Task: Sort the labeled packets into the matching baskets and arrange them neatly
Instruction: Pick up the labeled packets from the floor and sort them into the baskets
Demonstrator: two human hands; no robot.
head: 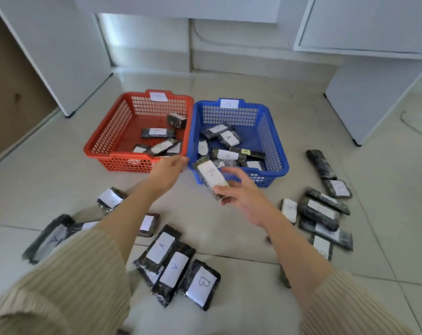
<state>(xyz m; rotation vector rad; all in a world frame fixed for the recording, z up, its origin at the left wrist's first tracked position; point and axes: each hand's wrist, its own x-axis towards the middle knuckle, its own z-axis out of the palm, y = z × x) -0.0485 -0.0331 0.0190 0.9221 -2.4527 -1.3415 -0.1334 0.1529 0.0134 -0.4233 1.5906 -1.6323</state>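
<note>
The right hand point(244, 197) gripped a B-labelled packet point(211, 178) before the blue basket point(275, 141) — the left hand point(167, 169), fingers loosely open and empty, touched the red basket point(113, 131).

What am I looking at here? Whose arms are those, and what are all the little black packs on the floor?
There is only one picture, taken by a camera worn on a person's head, so you see what they see when they look down. The two arms are theirs, in beige sleeves.

The right hand holds a dark packet with a white label that looks like a B. The left hand is empty and reaches toward the front rim of the red basket.

Beside it stands a blue basket. Both already have some packets inside. In the blue one, a packet marked A shows.

Many more packets lie scattered on the tiled floor, like a B packet near the person. The job is putting each one in its matching basket.
</note>
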